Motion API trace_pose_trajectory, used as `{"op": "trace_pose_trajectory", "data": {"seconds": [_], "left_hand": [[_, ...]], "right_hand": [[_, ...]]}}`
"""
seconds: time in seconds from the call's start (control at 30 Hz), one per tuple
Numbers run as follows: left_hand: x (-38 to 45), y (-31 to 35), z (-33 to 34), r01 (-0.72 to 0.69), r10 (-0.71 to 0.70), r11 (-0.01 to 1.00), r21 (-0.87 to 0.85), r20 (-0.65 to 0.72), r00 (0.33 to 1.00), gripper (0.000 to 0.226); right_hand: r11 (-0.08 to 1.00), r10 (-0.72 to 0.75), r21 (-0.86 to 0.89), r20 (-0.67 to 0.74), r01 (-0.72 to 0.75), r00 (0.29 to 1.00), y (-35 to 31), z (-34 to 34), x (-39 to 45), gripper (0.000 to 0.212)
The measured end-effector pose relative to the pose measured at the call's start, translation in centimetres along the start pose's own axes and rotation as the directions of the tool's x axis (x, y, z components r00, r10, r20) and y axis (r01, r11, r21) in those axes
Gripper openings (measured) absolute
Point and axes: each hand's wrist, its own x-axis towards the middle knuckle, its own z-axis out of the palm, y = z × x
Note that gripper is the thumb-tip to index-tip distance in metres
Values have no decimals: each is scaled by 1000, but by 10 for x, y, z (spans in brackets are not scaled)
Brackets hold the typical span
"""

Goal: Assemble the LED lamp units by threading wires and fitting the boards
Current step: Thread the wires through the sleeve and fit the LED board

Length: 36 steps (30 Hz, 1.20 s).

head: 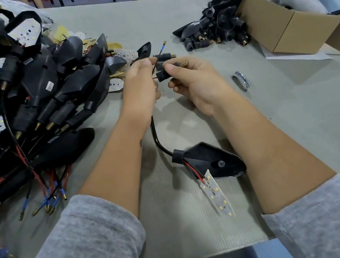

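A black stem fitting (162,73) with a brass threaded end is pinched between thumb and fingers of the right hand (196,83), while the black wire (157,57) with its blue-sleeved brass tip is gripped by the left hand (140,86); the two hands are held close together above the middle of the table (300,128). One black lamp housing (209,160) lies nearer the front edge, between the forearms, its long axis running diagonally, pointed end toward the right. One white LED board (217,197) hangs from it on red and black leads, pointing toward the front edge.
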Motion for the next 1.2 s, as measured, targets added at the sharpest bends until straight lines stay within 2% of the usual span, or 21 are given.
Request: {"op": "trace_pose_trajectory", "data": {"seconds": [0.13,0.23,0.37,0.53,0.63,0.7,0.8,1.0,1.2], "left_hand": [[-5,4,3,41,-39,999,-33,46,998,26],[-8,2,5,-11,8,999,34,97,995,30],[-9,-1,4,-89,83,995,42,125,989,30],[-8,2,4,-63,62,997,43,17,998,29],[-4,5,-1,-22,21,982,-187,-9,1000,29],[-3,6,-4,-52,54,959,-279,-1,999,24],[-3,5,-6,-111,107,970,-215,-31,994,17],[1,3,-5,-108,91,977,-184,-99,991,30],[6,0,-7,-116,91,976,-185,-139,986,32]], "right_hand": [[1000,-8,22,9,8,1000,1,0,-1,8],[999,-12,52,21,11,1000,1,0,-1,4],[995,34,92,17,-36,999,2,2,2,28],[981,54,185,-18,-49,998,3,1,4,44],[979,63,198,-43,-53,997,3,0,4,45],[976,70,212,-49,-58,996,3,0,4,44],[973,70,222,-51,-57,996,3,0,3,44],[967,77,247,-72,-57,994,3,1,4,44],[959,78,279,-96,-49,992,3,1,5,43]]}}
